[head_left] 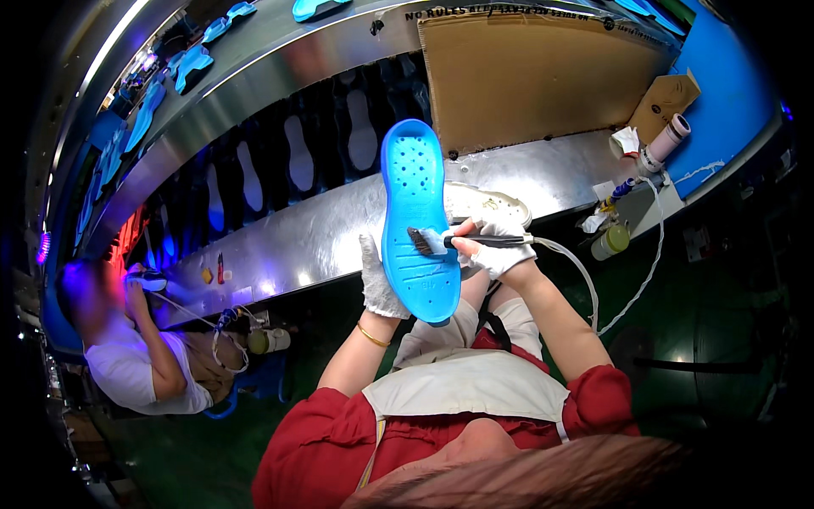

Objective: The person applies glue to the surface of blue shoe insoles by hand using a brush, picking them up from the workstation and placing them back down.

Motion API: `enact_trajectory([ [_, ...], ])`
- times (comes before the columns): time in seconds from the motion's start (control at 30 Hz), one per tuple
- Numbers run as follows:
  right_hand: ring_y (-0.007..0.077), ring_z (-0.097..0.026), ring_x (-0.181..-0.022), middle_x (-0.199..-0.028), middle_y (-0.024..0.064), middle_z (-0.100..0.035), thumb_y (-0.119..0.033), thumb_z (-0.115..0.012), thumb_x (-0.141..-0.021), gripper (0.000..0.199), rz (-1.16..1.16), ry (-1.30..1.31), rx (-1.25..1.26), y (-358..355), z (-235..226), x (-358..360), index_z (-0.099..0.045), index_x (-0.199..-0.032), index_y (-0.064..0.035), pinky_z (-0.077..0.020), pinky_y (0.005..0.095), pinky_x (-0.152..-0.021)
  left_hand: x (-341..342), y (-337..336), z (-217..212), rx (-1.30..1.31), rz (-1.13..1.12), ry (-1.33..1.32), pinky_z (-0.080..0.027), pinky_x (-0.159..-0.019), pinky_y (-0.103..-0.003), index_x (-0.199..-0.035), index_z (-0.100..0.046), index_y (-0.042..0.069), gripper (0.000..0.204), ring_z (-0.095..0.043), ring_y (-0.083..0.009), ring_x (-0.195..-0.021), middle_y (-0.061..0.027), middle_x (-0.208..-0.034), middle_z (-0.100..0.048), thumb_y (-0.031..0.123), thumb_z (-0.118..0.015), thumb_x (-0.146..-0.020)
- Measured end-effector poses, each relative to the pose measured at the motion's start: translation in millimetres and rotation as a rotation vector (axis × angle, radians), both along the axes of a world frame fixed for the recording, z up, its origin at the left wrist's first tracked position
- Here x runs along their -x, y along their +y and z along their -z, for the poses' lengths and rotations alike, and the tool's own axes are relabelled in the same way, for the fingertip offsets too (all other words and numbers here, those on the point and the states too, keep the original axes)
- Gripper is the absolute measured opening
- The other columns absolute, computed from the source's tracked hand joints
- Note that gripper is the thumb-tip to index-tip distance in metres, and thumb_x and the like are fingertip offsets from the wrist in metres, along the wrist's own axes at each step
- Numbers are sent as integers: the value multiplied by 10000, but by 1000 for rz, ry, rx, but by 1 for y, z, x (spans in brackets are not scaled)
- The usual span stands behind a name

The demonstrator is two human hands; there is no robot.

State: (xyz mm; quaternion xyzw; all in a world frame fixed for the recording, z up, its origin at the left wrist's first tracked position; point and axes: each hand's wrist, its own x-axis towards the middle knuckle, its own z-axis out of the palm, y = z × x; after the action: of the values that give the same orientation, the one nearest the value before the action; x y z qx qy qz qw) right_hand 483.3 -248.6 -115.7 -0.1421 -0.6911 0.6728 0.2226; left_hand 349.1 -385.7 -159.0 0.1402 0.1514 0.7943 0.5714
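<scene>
A bright blue shoe sole [413, 199], with a cluster of small holes at its far end and ridges across the near part, stands lengthwise in front of me. My left hand [379, 280], in a whitish glove, grips its left edge near the lower end. In my right hand [502, 246], partly gloved with bare fingertips, is a brush [487, 242] with a black handle and dark bristles. The bristles lie against the sole's middle. A white tube [581, 276] runs from the handle's end. Behind the sole, partly hidden, a cream sole-shaped piece [500, 204] rests on the bench.
A metal bench [326, 242] runs across in front of me, below a large cardboard sheet [543, 76] and dark sole-shaped pieces. Blue parts [195, 66] lie on the upper conveyor. A jar [610, 243] stands right; a co-worker [148, 356] sits left.
</scene>
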Motion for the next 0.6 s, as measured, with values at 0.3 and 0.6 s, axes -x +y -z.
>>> enact_trajectory([
  [0.3,106,-596,-678,-762,50,-634,-12,-705,-727,120,-16,93,-335,-47,-16,0,-613,-803,-25,-487,245,-627,20,19,7,15,-84,123,-396,-1005,-476,-1420,-277,74,994,-473,-340,-1186,-170,-1382,-398,811,-335,-755],
  [0.6,144,-615,-750,-839,68,-645,33,-681,-765,158,2,351,-392,-57,0,4,-626,-904,-19,-488,241,-677,35,25,5,-148,-166,36,-403,-996,-478,-1366,-369,58,830,-496,-331,-1159,-166,-1322,-469,663,-487,-811],
])
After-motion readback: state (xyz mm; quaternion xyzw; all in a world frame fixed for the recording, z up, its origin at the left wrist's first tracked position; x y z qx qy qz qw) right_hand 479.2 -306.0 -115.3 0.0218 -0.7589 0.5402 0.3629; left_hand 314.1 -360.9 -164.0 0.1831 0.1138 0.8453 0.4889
